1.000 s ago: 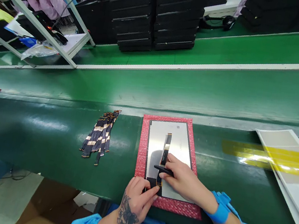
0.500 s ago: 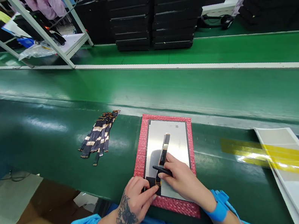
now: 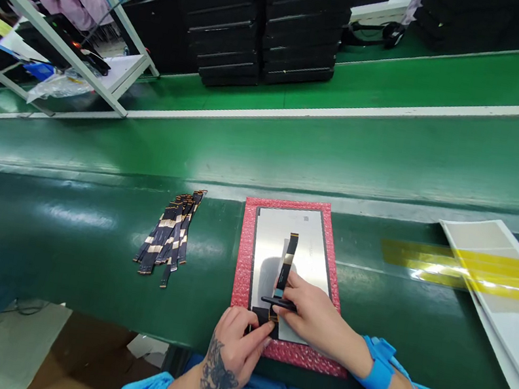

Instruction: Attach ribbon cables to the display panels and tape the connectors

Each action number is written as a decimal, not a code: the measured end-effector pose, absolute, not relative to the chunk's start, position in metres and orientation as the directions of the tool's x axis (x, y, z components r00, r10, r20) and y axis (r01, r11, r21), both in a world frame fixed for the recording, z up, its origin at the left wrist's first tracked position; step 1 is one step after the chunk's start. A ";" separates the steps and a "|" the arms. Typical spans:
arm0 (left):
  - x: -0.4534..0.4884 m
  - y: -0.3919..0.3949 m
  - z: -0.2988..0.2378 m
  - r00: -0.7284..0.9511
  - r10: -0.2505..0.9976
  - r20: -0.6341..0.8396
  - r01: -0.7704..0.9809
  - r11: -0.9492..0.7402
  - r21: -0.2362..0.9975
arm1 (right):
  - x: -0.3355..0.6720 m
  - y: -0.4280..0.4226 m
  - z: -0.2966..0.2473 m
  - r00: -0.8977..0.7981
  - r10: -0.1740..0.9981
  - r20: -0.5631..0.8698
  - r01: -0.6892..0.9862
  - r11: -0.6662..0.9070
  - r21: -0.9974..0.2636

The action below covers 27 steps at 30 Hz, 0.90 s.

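A display panel (image 3: 316,237) lies back side up, its silvery back framed by a dark edge, on a pink bubble-wrap sheet (image 3: 247,245). My right hand (image 3: 313,306) is closed over the panel's lower half. Its fingers pinch a dark flex cable (image 3: 288,259) with a pale band, which stands tilted off the panel. The same hand grips a slim black pointed tool (image 3: 274,301), tip to the left; its kind is unclear. My left hand (image 3: 237,343) rests at the panel's lower left corner, fingers curled, index fingertip pressing beside a black flap (image 3: 260,315) near the cable's lower end.
Left of the panel, several flex cables (image 3: 168,232) lie in a fanned pile on the green mat. White sheets (image 3: 514,303) with yellow tape (image 3: 417,261) lie at the right. Stacked black trays (image 3: 300,35) stand behind, beside a white metal frame (image 3: 90,76). People in pink sit beyond.
My right hand has shifted slightly down, and the flex cable's upper end has tilted right, away from the panel. The black tool's tip sits a little lower. My left hand stays in place.
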State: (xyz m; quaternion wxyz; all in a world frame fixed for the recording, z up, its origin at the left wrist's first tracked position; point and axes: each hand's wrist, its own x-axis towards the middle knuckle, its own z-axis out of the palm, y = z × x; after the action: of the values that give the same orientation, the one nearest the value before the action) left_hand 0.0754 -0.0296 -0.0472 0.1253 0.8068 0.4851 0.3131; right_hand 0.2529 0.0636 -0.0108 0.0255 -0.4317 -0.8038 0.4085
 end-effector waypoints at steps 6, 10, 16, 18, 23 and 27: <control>0.076 -0.029 -0.045 0.328 0.861 0.389 0.726 -0.493 0.480 | 0.252 0.061 -0.014 -0.664 0.694 -0.278 0.609 0.287 -0.740; 0.076 -0.028 -0.043 0.337 0.858 0.387 0.730 -0.498 0.468 | 0.253 0.059 -0.013 -0.617 0.740 -0.269 0.650 0.285 -0.705; 0.076 -0.028 -0.042 0.337 0.859 0.384 0.729 -0.497 0.472 | 0.252 0.059 -0.010 -0.621 0.740 -0.259 0.663 0.319 -0.678; 0.076 -0.028 -0.042 0.334 0.856 0.394 0.723 -0.501 0.475 | 0.252 0.060 -0.009 -0.620 0.738 -0.267 0.666 0.315 -0.676; 0.076 -0.027 -0.042 0.333 0.854 0.400 0.725 -0.503 0.471 | 0.252 0.059 -0.008 -0.622 0.733 -0.277 0.661 0.301 -0.687; 0.076 -0.027 -0.042 0.333 0.850 0.409 0.719 -0.510 0.473 | 0.252 0.058 -0.009 -0.627 0.725 -0.285 0.651 0.287 -0.702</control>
State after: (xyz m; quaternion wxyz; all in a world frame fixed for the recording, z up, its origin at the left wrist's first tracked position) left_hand 0.0761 -0.0266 -0.0419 0.1039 0.8097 0.4842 0.3149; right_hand 0.2519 0.0585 -0.0093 0.0446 -0.4296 -0.8011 0.4144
